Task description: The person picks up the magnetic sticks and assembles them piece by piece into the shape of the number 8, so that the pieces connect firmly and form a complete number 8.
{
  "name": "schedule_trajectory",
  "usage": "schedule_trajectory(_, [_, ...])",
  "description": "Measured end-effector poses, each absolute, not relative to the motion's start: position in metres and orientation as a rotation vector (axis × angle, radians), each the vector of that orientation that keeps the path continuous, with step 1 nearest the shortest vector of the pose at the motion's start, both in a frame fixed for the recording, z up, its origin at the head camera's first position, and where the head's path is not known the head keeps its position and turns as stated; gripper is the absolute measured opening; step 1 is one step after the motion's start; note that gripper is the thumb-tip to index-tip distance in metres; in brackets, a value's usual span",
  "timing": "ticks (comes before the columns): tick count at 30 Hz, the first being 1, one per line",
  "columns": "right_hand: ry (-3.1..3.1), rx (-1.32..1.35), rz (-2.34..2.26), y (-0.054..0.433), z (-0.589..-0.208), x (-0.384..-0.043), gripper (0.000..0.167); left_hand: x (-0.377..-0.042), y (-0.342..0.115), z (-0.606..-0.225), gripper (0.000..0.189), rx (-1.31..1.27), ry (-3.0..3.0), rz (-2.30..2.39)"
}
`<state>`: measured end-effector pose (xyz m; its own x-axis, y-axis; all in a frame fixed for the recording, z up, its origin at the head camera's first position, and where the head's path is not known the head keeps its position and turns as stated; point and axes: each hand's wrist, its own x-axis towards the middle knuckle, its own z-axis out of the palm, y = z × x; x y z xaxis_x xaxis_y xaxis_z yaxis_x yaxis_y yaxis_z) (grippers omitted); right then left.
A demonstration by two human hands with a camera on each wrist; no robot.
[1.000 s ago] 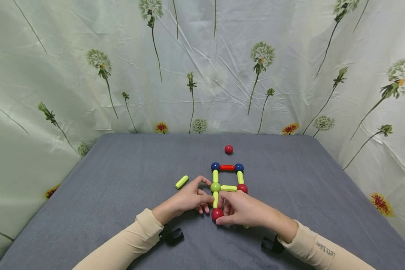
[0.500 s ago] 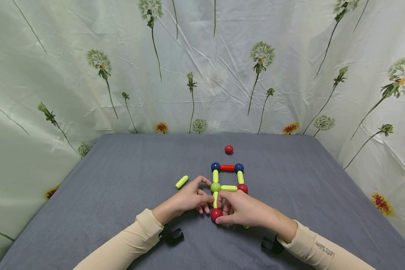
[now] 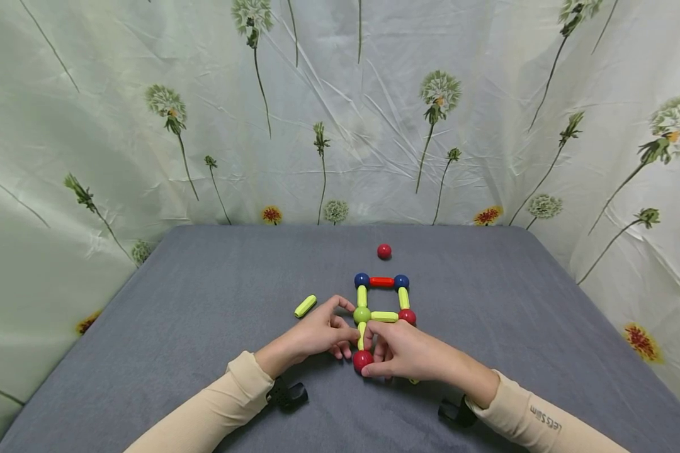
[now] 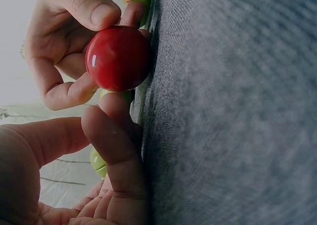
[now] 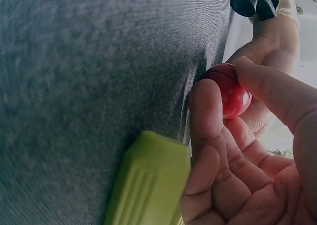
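Magnetic rods and balls form a flat frame on the table. My right hand (image 3: 405, 350) pinches the red ball (image 4: 119, 59) at the frame's near left end between thumb and fingers. A yellow-green rod (image 3: 362, 335) joins this ball to a green ball (image 3: 362, 315). From the left, my left hand (image 3: 323, 330) holds that rod with its thumb, its index fingertip against the green ball. Another yellow-green rod (image 5: 151, 180) lies close by my right hand in the right wrist view, mostly hidden by that hand in the head view.
Beyond the hands, two blue balls (image 3: 362, 280) and a red rod (image 3: 382, 282) make the frame's far side. A second red ball (image 3: 407, 316) is its right corner. A loose red ball (image 3: 384, 251) sits farther back; a loose yellow-green rod (image 3: 305, 306) lies left. A floral curtain (image 3: 340, 113) hangs behind.
The red ball under my right fingertips has shifted very slightly left, and the rod behind it has swung a little with it. Both hands have stayed almost in place.
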<state>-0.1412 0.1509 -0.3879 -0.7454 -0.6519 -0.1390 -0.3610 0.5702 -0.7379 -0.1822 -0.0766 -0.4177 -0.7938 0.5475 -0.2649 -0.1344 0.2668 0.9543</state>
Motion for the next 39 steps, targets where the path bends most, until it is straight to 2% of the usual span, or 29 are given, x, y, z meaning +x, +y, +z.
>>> schedule_trajectory(11, [2.374, -0.829, -1.008, 0.159, -0.385, -0.143, 0.03, -0.18, -0.079, -0.415, 0.049, 0.441, 2.114, 1.511])
schedule_trajectory(21, [2.35, -0.958, -0.943, 0.18, -0.375, -0.144, 0.018, -0.163, -0.088, -0.406, 0.047, 0.693, 2.303, 1.287])
schedule_trajectory(30, [2.42, -0.91, -0.884, 0.206, -0.37, -0.145, 0.014, -0.153, -0.09, -0.405, 0.049, 0.754, 2.292, 1.194])
schedule_trajectory(39, [2.458, -0.818, -0.867, 0.226, -0.368, -0.145, 0.022, -0.15, -0.087, -0.406, 0.04, 0.785, 2.312, 1.154])
